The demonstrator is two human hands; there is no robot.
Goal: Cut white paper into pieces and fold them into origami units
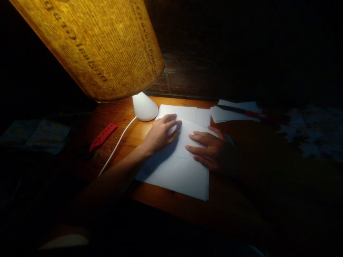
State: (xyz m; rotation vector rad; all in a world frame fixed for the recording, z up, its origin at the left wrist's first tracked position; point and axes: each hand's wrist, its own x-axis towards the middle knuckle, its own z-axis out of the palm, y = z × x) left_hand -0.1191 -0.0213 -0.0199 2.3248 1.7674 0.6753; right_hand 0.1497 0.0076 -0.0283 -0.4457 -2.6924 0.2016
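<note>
White sheets of paper [182,175] lie stacked on the wooden table, lit by the lamp. A smaller piece of paper [183,146] rests on top of them, its lower edge showing as a faint line. My left hand [166,130] is on the upper left part of this paper, fingers stretched out and slightly bent. On the paper's right side lies my right hand [209,146], its fingers spread flat and pointing left. Neither hand grips anything that I can see. The right wrist fades into shadow.
A lamp with a printed yellow shade [107,46] and a white base [144,107] stands at the back left, its white cord [116,144] running forward. A red-handled tool [103,136] lies left. A knife [235,109] rests on paper pieces [227,117]. Cut paper [316,132] is heaped right.
</note>
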